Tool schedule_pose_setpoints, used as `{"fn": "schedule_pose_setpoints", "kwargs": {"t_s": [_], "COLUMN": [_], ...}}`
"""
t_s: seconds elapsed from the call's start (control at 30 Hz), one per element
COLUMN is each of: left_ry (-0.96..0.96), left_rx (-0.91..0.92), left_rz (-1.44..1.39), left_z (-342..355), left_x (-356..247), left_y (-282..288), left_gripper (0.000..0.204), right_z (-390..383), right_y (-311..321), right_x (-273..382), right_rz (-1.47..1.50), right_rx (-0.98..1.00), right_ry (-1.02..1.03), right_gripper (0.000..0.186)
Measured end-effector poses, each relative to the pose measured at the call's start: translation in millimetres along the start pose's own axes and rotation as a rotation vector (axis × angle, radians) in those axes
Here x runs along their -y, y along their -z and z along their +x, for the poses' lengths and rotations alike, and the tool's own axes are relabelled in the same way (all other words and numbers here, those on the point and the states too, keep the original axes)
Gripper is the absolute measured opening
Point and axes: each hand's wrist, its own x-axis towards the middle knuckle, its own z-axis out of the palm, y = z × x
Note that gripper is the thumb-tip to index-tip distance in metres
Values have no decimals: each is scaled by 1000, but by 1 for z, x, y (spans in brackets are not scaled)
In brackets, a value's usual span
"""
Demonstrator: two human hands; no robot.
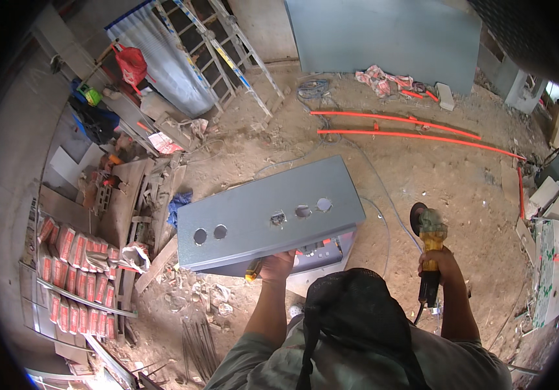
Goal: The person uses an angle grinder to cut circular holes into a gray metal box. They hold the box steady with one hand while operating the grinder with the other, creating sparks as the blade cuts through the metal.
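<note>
A grey metal box (253,214) stands in the middle, with several round holes and one rough squarish cut in its top face. Wiring and small electrical parts (315,247) show inside its near, open side. My left hand (278,265) is closed at the box's near edge, fingertips partly hidden beneath it. A yellow-and-black tool handle (253,269) sticks out to the left of that hand; the tool's other end is hidden. To the right of the box, my right hand (447,263) grips a yellow-and-black angle grinder (431,250) upright, its dark disc (417,218) facing left, apart from the box.
Cables (383,172) cross the dirt floor behind and right of the box. Orange pipes (409,133) lie farther back. A stepladder (211,49) leans at the back left, near a large grey panel (390,39). Stacked red-and-white bags (78,279) and scrap boards stand left.
</note>
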Motion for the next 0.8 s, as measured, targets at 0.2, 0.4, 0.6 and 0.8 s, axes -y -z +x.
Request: {"fn": "schedule_pose_setpoints", "kwargs": {"t_s": [0.2, 0.4, 0.6, 0.8], "left_ry": [-162, -57, -67, -95], "left_rx": [-394, -308, -275, -228], "left_rz": [423, 715, 648, 511], "left_z": [23, 41, 46, 48], "left_x": [24, -11, -25, -40], "left_y": [-27, 32, 56, 83], "left_gripper": [35, 35, 39, 41], "right_z": [-5, -18, -27, -23], "right_y": [10, 10, 20, 39], "right_x": [-4, -6, -17, -47], "right_rz": [-31, 16, 153, 179], "right_rx": [-19, -40, -20, 21], "right_ry": [7, 75, 108, 105], "right_gripper": [36, 37, 40, 42]}}
